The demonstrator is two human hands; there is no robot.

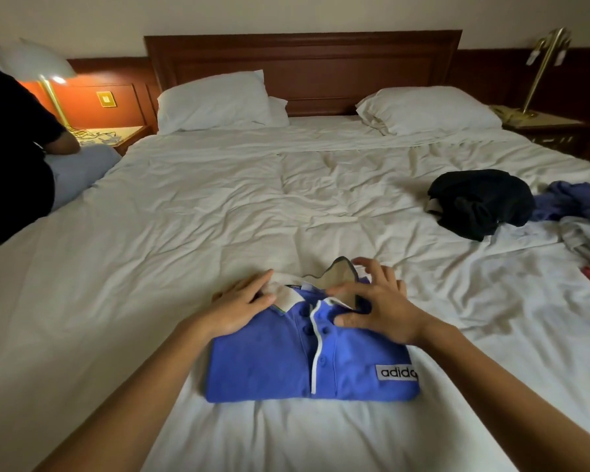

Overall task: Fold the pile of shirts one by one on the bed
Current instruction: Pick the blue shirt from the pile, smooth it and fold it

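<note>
Two hands at the collar [286, 295] of a folded blue polo shirt [269, 369]: left hand [239, 308] presses flat-fingered, right hand [378, 308] pinches the upturned flap

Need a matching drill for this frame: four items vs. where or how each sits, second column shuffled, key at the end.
1. blue polo shirt
2. black garment
3. lit lamp
4. right pillow

A. against the headboard
B. folded, front centre of the bed
C. beside the bed, far left
D. crumpled, right side of the bed

Pairs: 1-B, 2-D, 3-C, 4-A
</note>
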